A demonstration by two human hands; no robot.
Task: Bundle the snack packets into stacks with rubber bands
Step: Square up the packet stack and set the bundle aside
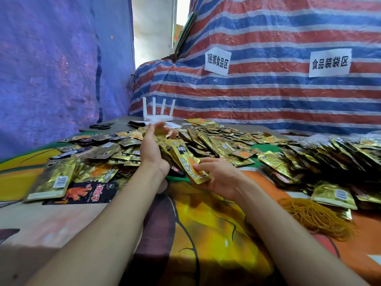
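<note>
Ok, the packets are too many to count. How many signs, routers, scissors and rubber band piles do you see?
Signs: 2
Router: 1
Scissors: 1
Rubber band pile: 1
Total: 5

Loose packets: flat gold foil snack packets (pixel 206 137) with orange print, overlapping in a scattered layer across the far half of the table.
Held fan: fanned handful of gold packets (pixel 181 155), tilted; upper end cupped in the left hand (pixel 152 149), lower end pinched by the right hand (pixel 218 176).
Black packet: flat black packet with red print (pixel 86 193), near left, partly under a gold one.
Dense rows: gold packets leaning on edge (pixel 340 153), far right.
Rubber bands: loose heap of thin tan rubber bands (pixel 313 215), near right.
</note>
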